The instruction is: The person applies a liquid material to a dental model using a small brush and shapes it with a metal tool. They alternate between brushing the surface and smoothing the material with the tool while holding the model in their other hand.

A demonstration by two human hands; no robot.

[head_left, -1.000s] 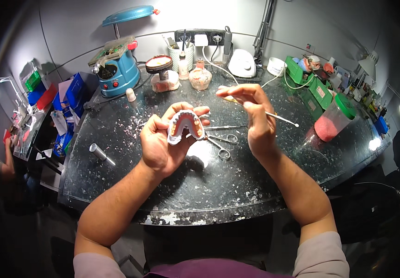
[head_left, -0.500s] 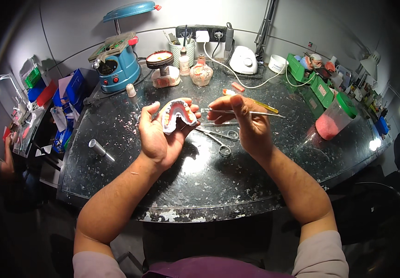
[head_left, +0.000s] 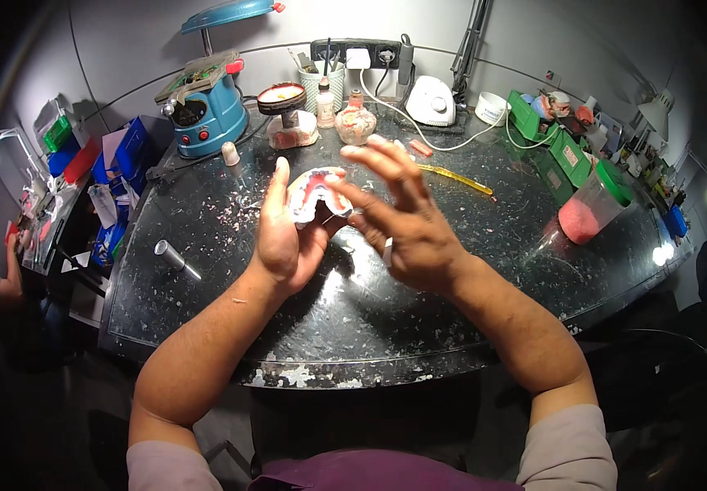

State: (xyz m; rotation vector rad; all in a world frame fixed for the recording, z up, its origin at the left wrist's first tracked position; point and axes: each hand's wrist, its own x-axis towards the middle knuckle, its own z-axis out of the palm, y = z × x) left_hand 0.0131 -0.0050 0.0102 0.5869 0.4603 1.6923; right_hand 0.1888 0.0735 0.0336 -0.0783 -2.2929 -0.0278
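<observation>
A horseshoe-shaped dental model (head_left: 301, 214) with teeth and pinkish-red material along its arch rests in my left hand (head_left: 281, 250), fingers curled beneath it and thumb raised beside it. My right hand (head_left: 421, 237) reaches over from the right. Its index fingertip lies at the model's right side, apparently touching it, while other fingers stretch out above. A small pale bit shows by the right thumb; whatever the lower fingers hold is hidden. The thin metal instrument cannot be made out, and the scissors are mostly covered by my right hand.
A blue machine (head_left: 210, 123), a wax pot (head_left: 282, 98), a stained round bottle (head_left: 355, 123) and a white device (head_left: 431, 102) line the back. A yellow-handled tool (head_left: 461, 180) and a green-lidded jar (head_left: 587, 214) stand right, a metal cylinder (head_left: 172, 255) left. Scraps litter the bench (head_left: 231, 327).
My right hand has swung left and turned, bringing its index finger to the model. The metal instrument seen in it before is hidden. My left hand has tilted the model slightly.
</observation>
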